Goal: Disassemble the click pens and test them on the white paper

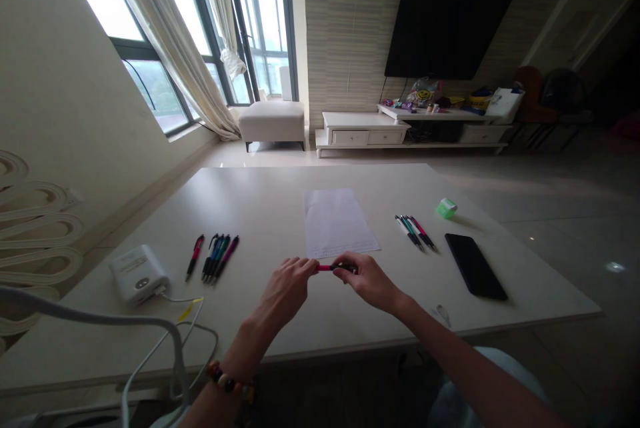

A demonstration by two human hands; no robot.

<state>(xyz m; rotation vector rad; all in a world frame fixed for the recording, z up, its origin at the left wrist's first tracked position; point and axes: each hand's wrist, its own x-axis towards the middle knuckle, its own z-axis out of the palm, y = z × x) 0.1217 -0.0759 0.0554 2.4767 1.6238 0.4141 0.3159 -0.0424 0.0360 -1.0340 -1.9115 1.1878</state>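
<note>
Between my two hands, just in front of the paper's near edge, is a pink and black pen (325,268). My left hand (293,281) is closed round its pink end, and my right hand (367,279) pinches the black part. A white sheet of paper (337,221) with faint writing along its near edge lies beyond the hands. To the left lie a red and black pen (195,258) and a row of several coloured pens (220,259). On the right is another small group of pens (415,233).
A black phone (475,266) and a small green and white box (447,208) lie at the right of the white table (265,195). At the left, a white power adapter (139,273) trails a white cable (193,321) toward the near edge. A small clear piece (442,315) lies near that edge.
</note>
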